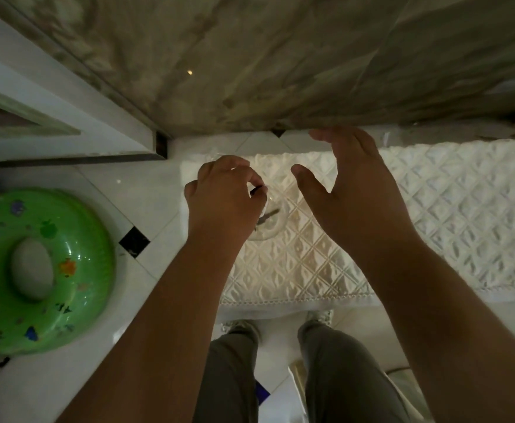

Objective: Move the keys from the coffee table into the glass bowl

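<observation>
Keys hang over the glass bowl, pinched by the left hand. Beside the bowl, the right hand hovers with fingers spread above the quilted cloth, away from the cloth edge.

I see the table running from centre to the right, under a quilted cover. The bowl stands on its left end. My left hand is over the bowl, with keys hanging from it inside the bowl. My right hand hovers just right of the bowl. A swim ring lies on the floor, well left.
</observation>
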`<state>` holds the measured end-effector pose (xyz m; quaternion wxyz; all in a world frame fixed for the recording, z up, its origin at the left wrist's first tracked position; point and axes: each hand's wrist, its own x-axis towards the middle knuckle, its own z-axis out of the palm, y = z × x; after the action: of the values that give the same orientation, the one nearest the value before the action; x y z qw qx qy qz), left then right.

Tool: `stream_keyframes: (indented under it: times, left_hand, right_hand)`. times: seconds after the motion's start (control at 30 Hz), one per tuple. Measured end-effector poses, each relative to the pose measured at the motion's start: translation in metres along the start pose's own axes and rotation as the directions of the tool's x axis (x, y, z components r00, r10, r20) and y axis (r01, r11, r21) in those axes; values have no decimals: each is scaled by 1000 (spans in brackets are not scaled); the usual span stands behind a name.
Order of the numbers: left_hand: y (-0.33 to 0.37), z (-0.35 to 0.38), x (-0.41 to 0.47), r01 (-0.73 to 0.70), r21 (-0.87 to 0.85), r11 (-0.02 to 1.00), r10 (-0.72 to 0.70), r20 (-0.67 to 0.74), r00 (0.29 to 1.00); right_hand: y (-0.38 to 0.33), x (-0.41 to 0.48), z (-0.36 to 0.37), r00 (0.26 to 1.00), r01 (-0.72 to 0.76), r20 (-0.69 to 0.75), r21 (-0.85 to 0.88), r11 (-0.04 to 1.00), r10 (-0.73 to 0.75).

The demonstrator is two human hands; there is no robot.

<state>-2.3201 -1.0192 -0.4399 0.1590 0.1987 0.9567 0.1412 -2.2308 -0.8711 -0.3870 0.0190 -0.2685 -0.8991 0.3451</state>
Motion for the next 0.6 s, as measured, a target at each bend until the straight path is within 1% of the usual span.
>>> stream_keyframes:
  times: [0.13, 0.23, 0.33, 0.43, 0.6]
  left_hand:
    - [-1, 14, 2, -4, 15, 1000, 4, 4, 1000]
    - [-8, 23, 1, -5, 0, 1000, 5, 38, 999]
    - [-10, 22, -3, -8, -7, 1000, 8, 39, 999]
    - [-7, 4, -9, -28, -19, 999, 28, 2, 1000]
    - [8, -55, -23, -55, -115, 992, 51, -40, 998]
  right_hand:
    - [10, 3, 8, 1000, 7, -12, -5, 1000, -7]
    - [15, 4, 14, 1000, 4, -13, -6, 1000, -4]
    - [17, 2, 17, 1000, 6, -19, -4, 1000, -6]
    - [8, -3, 11, 999, 9, -33, 12, 1000, -9]
    - [-26, -11, -17, 997, 36, -64, 12, 999, -35]
